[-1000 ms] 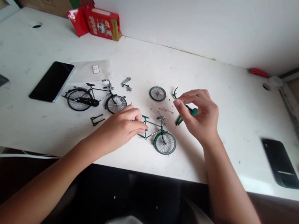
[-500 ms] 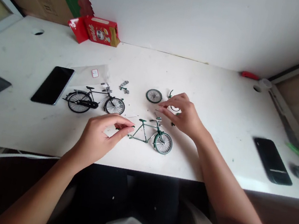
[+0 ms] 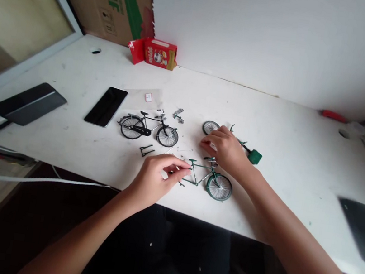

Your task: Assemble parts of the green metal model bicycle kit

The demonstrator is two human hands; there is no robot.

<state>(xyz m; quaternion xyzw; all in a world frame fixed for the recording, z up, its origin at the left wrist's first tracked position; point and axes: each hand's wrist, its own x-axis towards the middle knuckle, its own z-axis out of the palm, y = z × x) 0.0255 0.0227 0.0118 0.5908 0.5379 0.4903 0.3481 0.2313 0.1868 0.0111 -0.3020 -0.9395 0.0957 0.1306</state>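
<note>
My left hand is closed in a pinch on a small dark green part, mostly hidden by the fingers. Its fingertips are at the rear of a green model bicycle, just below the saddle. That bicycle lies on the desk with a front wheel, handlebar and saddle, and no rear wheel shows on it. Above its handlebar, my right hand has thumb and fingers pressed together low over the desk; what they hold, if anything, is hidden. A loose spoked wheel lies behind the right hand, partly covered.
A black model bicycle stands left of centre, near small loose parts and a black bracket. A green box-shaped part lies right. Phones, a dark tablet-like object and a red carton are around.
The view has turned left. Relative to the green bicycle, my left fingertips have come closer to the saddle and my right hand has shifted left. The black bracket and green box-shaped part are now uncovered.
</note>
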